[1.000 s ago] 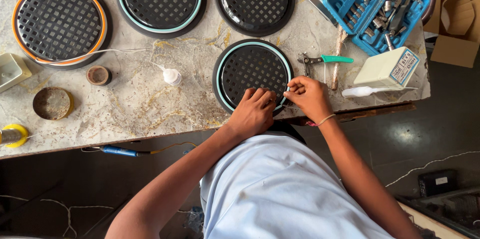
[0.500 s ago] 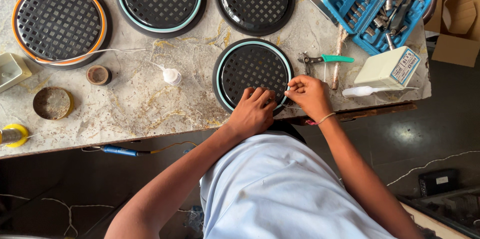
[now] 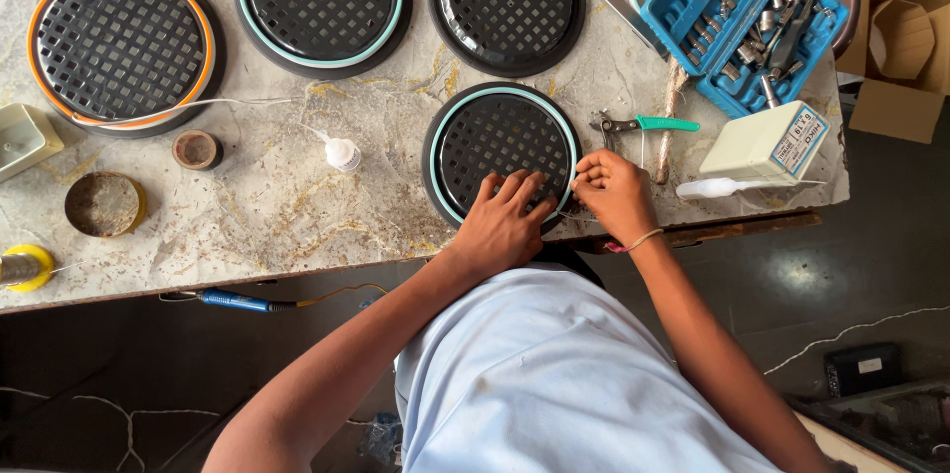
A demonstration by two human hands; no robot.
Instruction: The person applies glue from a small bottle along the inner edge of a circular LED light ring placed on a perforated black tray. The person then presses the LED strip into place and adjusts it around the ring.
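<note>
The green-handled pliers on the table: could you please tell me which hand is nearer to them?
The right hand. It sits just below the green-handled pliers, at the right edge of the round grille. The left hand rests on the grille's lower part, farther left.

This is a small repair or assembly workshop. A worn marble bench (image 3: 297,206) fills the upper frame, set with round black grilles (image 3: 505,3). At the upper right sits a blue case of driver bits (image 3: 742,18), with pliers (image 3: 643,124) just below and a soldering iron (image 3: 233,301) hanging at the lower left edge.
</note>
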